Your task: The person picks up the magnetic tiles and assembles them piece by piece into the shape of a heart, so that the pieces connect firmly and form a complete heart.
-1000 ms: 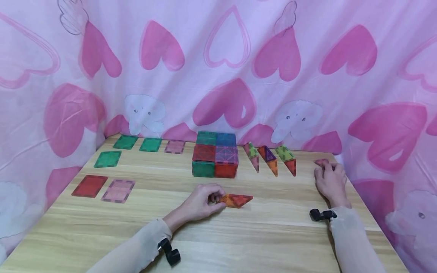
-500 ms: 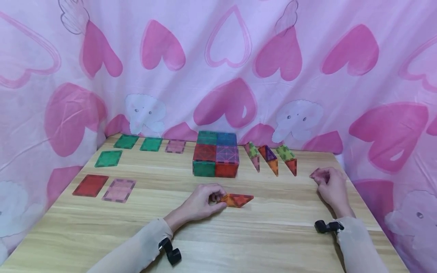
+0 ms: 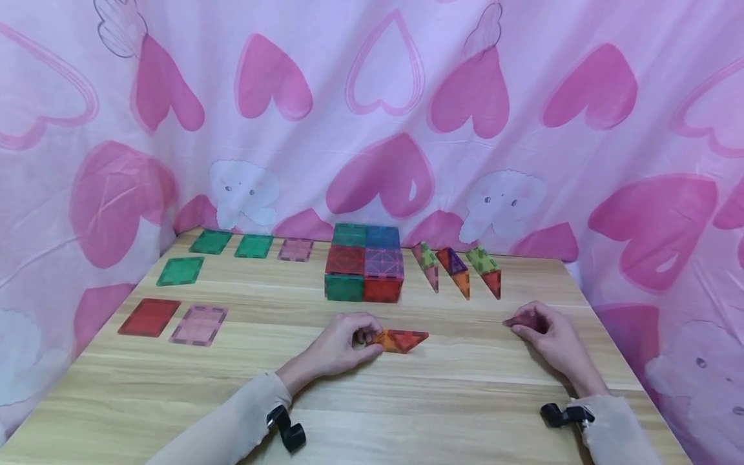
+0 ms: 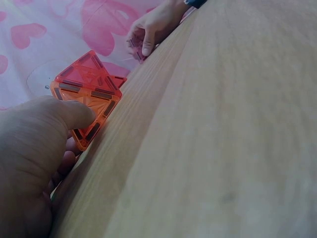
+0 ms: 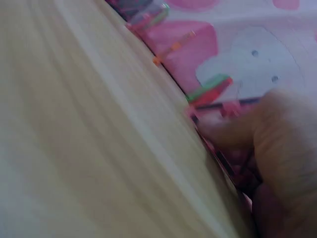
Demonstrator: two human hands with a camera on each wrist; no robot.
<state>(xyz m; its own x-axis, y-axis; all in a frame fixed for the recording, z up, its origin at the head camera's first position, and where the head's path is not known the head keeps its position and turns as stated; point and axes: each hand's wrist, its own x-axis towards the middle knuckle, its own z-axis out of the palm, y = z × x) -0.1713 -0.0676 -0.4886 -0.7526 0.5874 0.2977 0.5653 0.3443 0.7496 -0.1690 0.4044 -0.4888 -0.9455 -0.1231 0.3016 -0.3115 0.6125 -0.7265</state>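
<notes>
My left hand (image 3: 334,345) pinches an orange triangular magnetic tile (image 4: 81,96) between thumb and fingers, just above the front middle of the table. Joined to that tile's edge is a red triangular tile (image 4: 84,74), its tip pointing right in the head view. Over on the right, my right hand (image 3: 555,339) holds a pink triangular magnetic tile (image 3: 519,320) low over the wood, apart from the left hand's pair. The right wrist view is blurred; there the thumb lies across the pink tile (image 5: 230,108), and part of it is hidden.
Behind the hands stands a block of square magnetic tiles (image 3: 363,261). To its right lie three pairs of joined triangles, including a purple and orange pair (image 3: 454,271). Several loose squares, such as a red square (image 3: 149,317), lie left. A pink curtain (image 3: 372,129) backs the table.
My right hand has picked up the pink triangle from the right back of the table and brought it left and nearer. The left hand and its tiles have stayed in place.
</notes>
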